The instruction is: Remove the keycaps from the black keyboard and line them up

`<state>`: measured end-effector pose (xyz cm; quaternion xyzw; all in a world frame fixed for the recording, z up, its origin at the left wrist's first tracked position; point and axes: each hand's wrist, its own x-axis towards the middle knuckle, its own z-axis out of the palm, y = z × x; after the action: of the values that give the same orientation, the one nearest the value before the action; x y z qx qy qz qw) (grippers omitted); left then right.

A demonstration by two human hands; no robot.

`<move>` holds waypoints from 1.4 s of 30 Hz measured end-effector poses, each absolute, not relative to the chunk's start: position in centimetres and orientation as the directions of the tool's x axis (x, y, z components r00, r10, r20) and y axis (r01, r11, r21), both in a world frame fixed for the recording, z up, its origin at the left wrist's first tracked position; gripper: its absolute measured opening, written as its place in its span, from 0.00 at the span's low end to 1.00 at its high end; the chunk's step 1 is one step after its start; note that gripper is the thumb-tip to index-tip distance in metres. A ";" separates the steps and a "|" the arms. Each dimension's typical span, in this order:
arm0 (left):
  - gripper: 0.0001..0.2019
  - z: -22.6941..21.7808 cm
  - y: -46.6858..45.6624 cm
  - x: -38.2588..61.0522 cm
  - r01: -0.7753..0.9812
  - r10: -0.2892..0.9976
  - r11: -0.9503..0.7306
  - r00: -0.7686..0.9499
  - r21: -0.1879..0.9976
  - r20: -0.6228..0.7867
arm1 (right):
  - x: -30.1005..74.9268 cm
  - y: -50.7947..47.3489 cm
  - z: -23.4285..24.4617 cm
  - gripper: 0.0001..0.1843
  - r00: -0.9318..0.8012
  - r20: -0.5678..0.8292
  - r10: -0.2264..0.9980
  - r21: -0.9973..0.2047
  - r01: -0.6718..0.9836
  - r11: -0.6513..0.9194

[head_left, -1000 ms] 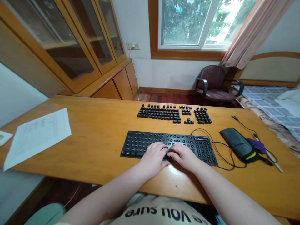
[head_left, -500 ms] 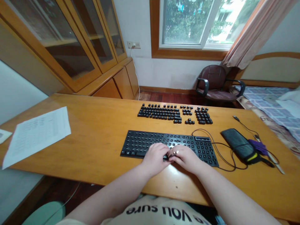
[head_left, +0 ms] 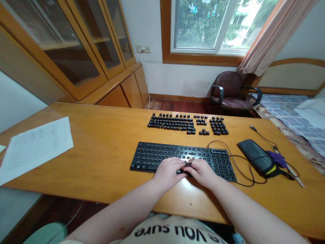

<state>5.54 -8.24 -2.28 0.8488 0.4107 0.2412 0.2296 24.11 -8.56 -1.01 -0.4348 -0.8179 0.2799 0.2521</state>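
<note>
A black keyboard base (head_left: 157,156) with its keycaps stripped off lies on the wooden desk (head_left: 106,145). The removed black keycaps (head_left: 175,122) are laid out in keyboard order farther back. My left hand (head_left: 168,171) and my right hand (head_left: 201,171) meet over the front middle of the base, fingers curled and pressed together around something small and dark at the bottom row. What they grip is mostly hidden by the fingers.
A black pouch (head_left: 257,158) with a yellow band, a purple item (head_left: 276,157) and the keyboard cable (head_left: 241,169) lie to the right. A printed sheet (head_left: 35,145) rests at the left. Behind the desk stand a maroon armchair (head_left: 232,91), a glass-door cabinet (head_left: 83,51) and a bed (head_left: 299,118).
Both hands stay at the front middle of the keyboard base with small finger shifts. The view has drifted slightly.
</note>
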 end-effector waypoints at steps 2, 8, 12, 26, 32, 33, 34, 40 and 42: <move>0.18 -2.3 -8.2 5.5 0.589 0.809 -0.555 0.546 0.588 0.217 | 24.1 -8.6 -1.0 0.12 -0.482 0.176 0.858 -0.679 0.572 0.460; 0.15 -2.1 -8.2 5.6 0.574 0.811 -0.554 0.536 0.603 0.236 | 24.3 -8.6 -1.1 0.12 -0.465 0.211 0.860 -0.681 0.561 0.470; 0.12 -1.8 -8.2 5.8 0.562 0.809 -0.557 0.534 0.612 0.246 | 24.3 -8.9 -1.1 0.11 -0.463 0.273 0.843 -0.684 0.523 0.509; 0.19 -1.2 -8.4 5.5 0.544 0.890 -0.431 0.388 0.720 0.239 | 23.8 -7.9 -1.1 0.12 -0.070 -0.052 0.996 -0.999 0.011 -0.051; 0.12 -1.1 -8.5 5.7 0.436 0.857 -0.504 0.362 0.745 0.367 | 23.8 -7.7 -1.0 0.15 -0.092 -0.240 0.966 -0.937 -0.239 -0.256; 0.12 -1.2 -8.5 5.7 0.425 0.855 -0.508 0.354 0.749 0.379 | 23.8 -7.7 -1.0 0.15 -0.101 -0.243 0.965 -0.929 -0.264 -0.261; 0.12 -1.2 -8.5 5.8 0.418 0.857 -0.505 0.345 0.755 0.383 | 23.8 -7.7 -1.0 0.15 -0.107 -0.239 0.965 -0.923 -0.284 -0.260; 0.06 -1.7 -8.4 5.7 0.341 0.934 -0.338 0.238 0.877 0.267 | 24.9 -7.3 -1.3 0.15 0.009 -0.143 0.990 -0.938 -0.319 -0.133; 0.10 -1.0 -8.0 5.5 0.359 0.936 -0.299 0.289 0.884 0.199 | 25.9 -6.8 -1.3 0.15 0.122 -0.092 0.988 -0.956 -0.288 -0.053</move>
<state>5.50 -7.97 -1.03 0.7089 0.4567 0.3832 0.3769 25.86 -6.85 -1.29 -0.4735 -0.3697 0.5498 0.5803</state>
